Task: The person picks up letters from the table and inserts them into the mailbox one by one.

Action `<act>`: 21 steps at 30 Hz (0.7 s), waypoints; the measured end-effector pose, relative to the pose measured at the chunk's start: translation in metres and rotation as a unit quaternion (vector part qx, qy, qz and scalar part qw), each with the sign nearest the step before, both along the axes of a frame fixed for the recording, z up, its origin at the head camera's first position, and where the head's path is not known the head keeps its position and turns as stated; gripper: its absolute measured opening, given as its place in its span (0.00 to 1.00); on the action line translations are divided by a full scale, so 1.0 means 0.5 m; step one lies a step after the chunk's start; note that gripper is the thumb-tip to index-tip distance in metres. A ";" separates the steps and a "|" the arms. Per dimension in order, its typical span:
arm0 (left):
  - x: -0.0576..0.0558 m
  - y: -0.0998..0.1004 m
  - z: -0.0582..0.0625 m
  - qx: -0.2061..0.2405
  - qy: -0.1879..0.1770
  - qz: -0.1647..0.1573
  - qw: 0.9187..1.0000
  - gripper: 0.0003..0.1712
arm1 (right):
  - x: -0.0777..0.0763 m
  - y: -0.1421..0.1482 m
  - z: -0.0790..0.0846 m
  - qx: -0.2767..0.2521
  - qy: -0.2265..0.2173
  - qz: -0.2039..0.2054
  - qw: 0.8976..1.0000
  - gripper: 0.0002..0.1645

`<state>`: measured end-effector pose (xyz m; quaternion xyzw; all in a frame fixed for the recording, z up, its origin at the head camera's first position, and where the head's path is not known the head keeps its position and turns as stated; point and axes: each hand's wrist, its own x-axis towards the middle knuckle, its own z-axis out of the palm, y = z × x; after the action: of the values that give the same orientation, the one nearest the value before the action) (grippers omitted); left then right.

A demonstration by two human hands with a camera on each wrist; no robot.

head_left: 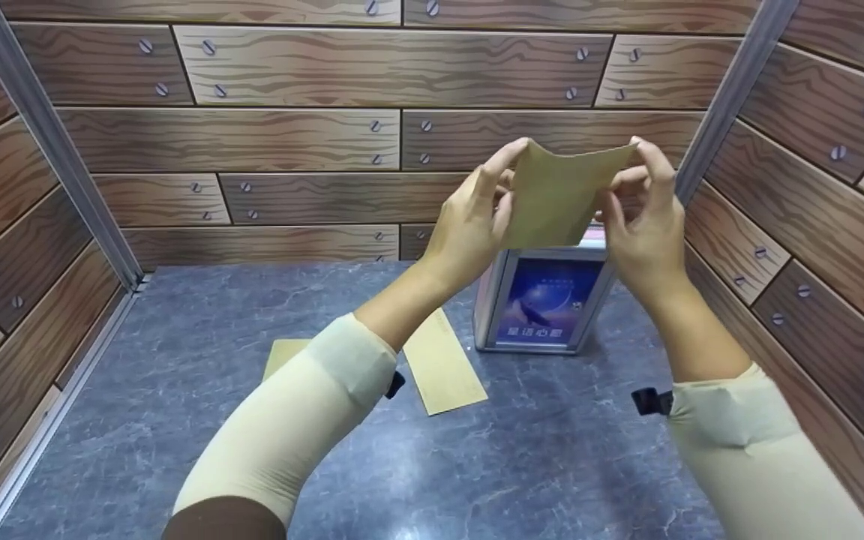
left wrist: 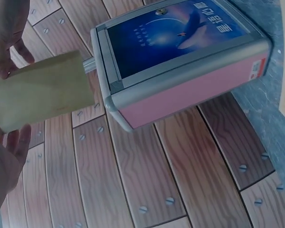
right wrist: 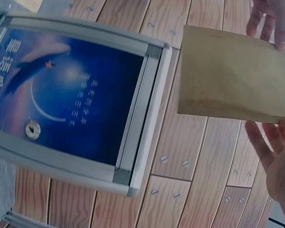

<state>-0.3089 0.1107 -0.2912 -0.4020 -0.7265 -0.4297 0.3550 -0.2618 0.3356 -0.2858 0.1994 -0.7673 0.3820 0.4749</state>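
Observation:
Between both hands a brown paper envelope (head_left: 563,199) is held up by its two side edges, its top edge bowed downward. My left hand (head_left: 469,217) pinches the left edge with thumb and fingers. On the opposite edge, my right hand (head_left: 649,225) pinches near the upper corner and side. Just below and behind the envelope stands a metal-framed box (head_left: 541,304) with a blue front picturing a whale and a round lock. In the right wrist view the envelope (right wrist: 232,76) is apart from the box (right wrist: 76,95), past its top end.
A second envelope (head_left: 443,364) lies on the grey marbled tabletop (head_left: 372,465) left of the box. Another brown paper piece (head_left: 282,356) is partly hidden by the left sleeve. Wood-patterned walls (head_left: 312,142) enclose the table at the back and sides.

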 end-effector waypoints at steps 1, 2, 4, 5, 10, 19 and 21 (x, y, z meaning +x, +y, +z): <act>-0.004 0.006 0.001 0.003 0.004 0.001 1.000 0.27 | -0.004 0.004 0.003 0.001 0.007 -0.002 1.000 0.31; -0.008 0.011 0.001 0.007 0.009 0.002 1.000 0.27 | -0.007 0.007 0.004 0.002 0.013 -0.006 1.000 0.30; -0.015 0.022 0.001 0.017 0.018 0.001 1.000 0.27 | -0.013 0.015 0.006 0.001 0.017 -0.011 1.000 0.30; -0.019 0.027 0.000 0.022 0.022 -0.001 1.000 0.27 | -0.016 0.018 0.006 -0.001 0.017 -0.013 1.000 0.29; -0.040 0.049 -0.010 0.042 0.052 -0.007 0.998 0.26 | -0.031 0.033 -0.001 -0.006 0.017 -0.017 1.000 0.29; -0.066 0.079 -0.036 0.044 0.064 -0.014 0.997 0.27 | -0.055 0.056 -0.023 0.017 0.041 -0.057 0.997 0.28; -0.070 0.084 -0.039 0.044 0.056 -0.020 0.997 0.27 | -0.059 0.062 -0.028 0.023 0.041 -0.067 0.997 0.28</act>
<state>-0.3437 0.1526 -0.3109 -0.4240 -0.6776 -0.4448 0.4039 -0.2911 0.3664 -0.2996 0.1741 -0.7670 0.3235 0.5261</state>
